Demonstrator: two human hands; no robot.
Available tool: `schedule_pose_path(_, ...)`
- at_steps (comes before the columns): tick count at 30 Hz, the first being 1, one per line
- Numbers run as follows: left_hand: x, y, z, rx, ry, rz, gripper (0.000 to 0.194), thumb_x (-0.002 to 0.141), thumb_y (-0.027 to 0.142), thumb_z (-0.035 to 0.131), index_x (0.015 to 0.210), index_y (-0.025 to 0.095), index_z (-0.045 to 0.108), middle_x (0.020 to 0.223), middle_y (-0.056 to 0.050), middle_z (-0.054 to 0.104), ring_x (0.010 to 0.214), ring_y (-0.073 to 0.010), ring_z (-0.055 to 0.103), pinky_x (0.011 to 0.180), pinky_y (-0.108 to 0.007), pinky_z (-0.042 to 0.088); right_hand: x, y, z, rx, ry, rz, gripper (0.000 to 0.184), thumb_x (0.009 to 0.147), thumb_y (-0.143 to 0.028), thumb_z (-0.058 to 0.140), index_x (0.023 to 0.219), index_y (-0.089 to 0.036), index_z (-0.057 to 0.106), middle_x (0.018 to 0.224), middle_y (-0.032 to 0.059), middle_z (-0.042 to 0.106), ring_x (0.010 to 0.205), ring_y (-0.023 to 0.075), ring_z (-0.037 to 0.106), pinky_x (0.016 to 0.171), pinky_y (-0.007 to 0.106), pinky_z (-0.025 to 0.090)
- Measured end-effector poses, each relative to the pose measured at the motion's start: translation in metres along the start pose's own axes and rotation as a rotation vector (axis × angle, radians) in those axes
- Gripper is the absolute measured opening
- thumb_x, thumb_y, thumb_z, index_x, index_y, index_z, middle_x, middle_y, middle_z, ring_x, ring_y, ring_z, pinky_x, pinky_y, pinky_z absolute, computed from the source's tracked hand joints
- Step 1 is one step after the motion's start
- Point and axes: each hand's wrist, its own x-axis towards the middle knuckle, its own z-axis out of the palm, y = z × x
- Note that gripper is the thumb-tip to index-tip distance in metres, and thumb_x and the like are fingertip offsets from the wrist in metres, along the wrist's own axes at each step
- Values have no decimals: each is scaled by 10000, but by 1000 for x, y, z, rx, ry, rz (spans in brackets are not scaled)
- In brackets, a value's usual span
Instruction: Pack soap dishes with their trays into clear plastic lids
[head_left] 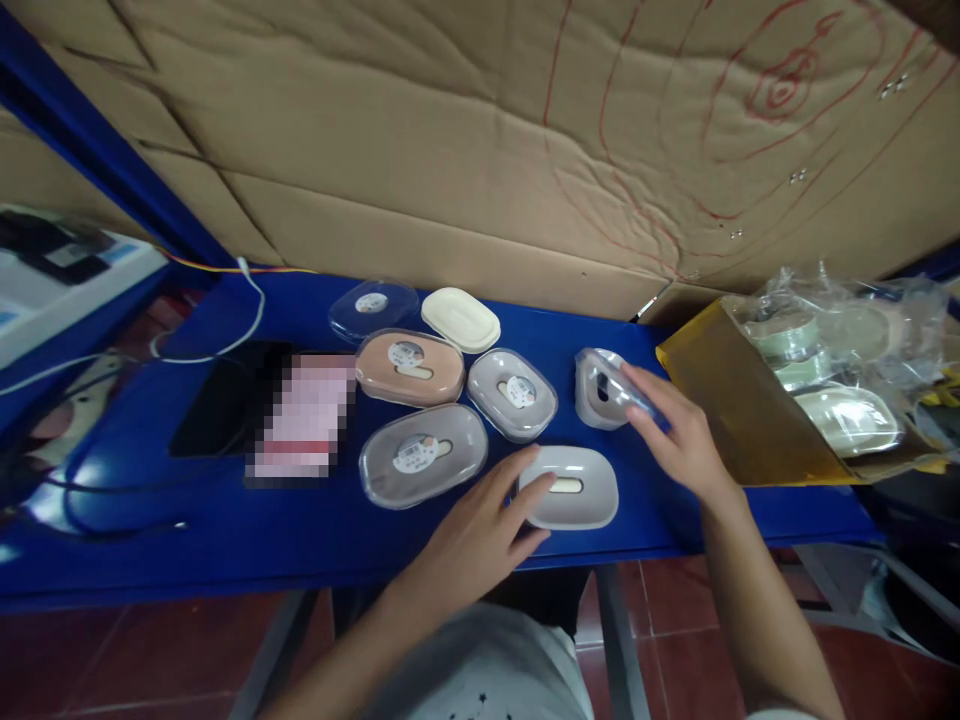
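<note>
My left hand (491,510) grips the left end of an open grey oval box (592,508), which looks like a soap dish with a cream bar-shaped piece in its middle. Its thumb is at the near rim and its other fingers reach over the top. In my right hand (679,430) a clear plastic lid (636,395) is pinched and tilted against another grey box (592,410) behind. Left of these lie a lidded grey box (517,418), a larger lidded grey box (461,465) and a lidded peach box (373,378), each with a round label.
A cream oval piece (461,320) and a labelled clear lid (401,302) lie at the back. A pixelated pink-screened device (304,415) and cables are on the left. At right, a carton (724,420) holds several bagged boxes. Cardboard (420,190) walls the blue table's (262,550) back.
</note>
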Motion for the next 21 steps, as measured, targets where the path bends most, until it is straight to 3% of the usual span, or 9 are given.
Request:
schedule_pose_path(4, -3, -3, 3, -182, 19, -76, 851, 963, 213, 785, 1651, 296, 290, 1725, -187, 365, 1560, -358, 483, 1180, -538, 574, -71, -40, 8, 42, -89, -92, 591, 1095, -436, 561, 1665, -331, 449, 1624, 88, 582, 1489, 325, 557, 1207, 541, 503)
schedule_pose_path(7, -3, -5, 3, -243, 30, -65, 963, 970, 204, 775, 1705, 333, 166, 1744, -192, 330, 1591, -364, 435, 1206, -575, 540, -99, -54, 31, -5, -106, -138, 633, 1074, -382, 613, 1677, -345, 426, 1664, 99, 530, 1515, 340, 523, 1198, 577, 511)
schedule_pose_path(11, -2, -4, -1, -264, -23, -99, 970, 986, 227, 760, 1720, 381, 145, 1727, -153, 380, 1592, -347, 438, 1234, -563, 512, -103, -60, 51, -30, -91, -179, 686, 1056, -326, 647, 1690, -370, 388, 1650, 88, 545, 1524, 333, 517, 1244, 632, 460)
schedule_pose_path(16, -3, -4, -2, -231, -68, -137, 843, 990, 219, 750, 1683, 385, 301, 1706, -106, 414, 1567, -321, 477, 1246, -530, 504, -97, -64, 49, -108, -111, -272, 758, 1027, -314, 698, 1704, -363, 359, 1648, 96, 548, 1543, 341, 495, 1270, 664, 419)
schedule_pose_path(21, -3, -6, 1, -217, -59, -139, 780, 1016, 256, 722, 1676, 395, 331, 1737, -79, 387, 1576, -316, 468, 1252, -514, 500, -97, -64, 50, -103, -126, -260, 755, 1034, -311, 684, 1704, -395, 345, 1675, 71, 522, 1558, 336, 484, 1277, 662, 411)
